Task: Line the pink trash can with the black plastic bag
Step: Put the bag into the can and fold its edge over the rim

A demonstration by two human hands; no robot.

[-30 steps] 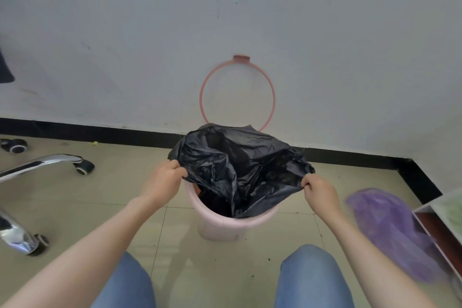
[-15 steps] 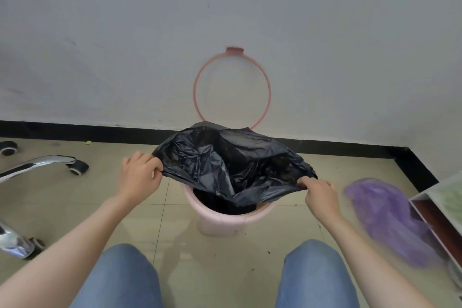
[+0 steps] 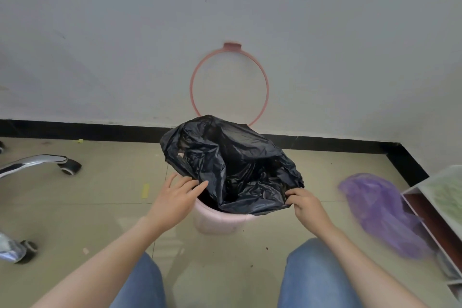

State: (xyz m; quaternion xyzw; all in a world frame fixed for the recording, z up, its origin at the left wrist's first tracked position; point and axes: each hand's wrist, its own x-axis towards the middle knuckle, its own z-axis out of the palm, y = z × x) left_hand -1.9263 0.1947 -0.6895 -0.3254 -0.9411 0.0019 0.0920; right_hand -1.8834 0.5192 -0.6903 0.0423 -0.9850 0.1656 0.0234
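Nearest the camera, two knees in blue jeans (image 3: 317, 280) frame the bottom of the view, with both bare forearms reaching forward over the tiled floor (image 3: 105, 210). The left hand (image 3: 175, 201) is spread with fingers extended, its fingertips touching the near-left edge of the black plastic bag (image 3: 232, 165) at the can's rim but not closed around it. The right hand (image 3: 306, 204) pinches the bag's edge on the near-right side, fingers curled on the plastic. The bag sits crumpled and billowing over the mouth of the pink trash can (image 3: 220, 220), partly sunk inside (the near rim is covered only in part). To the right lies a purple plastic bag (image 3: 380, 212) beside a low shelf (image 3: 435, 202); to the left, a chair's chrome legs (image 3: 32, 161) with castors. Behind the can, a pink ring (image 3: 192, 82) stands against the white wall (image 3: 125, 32).
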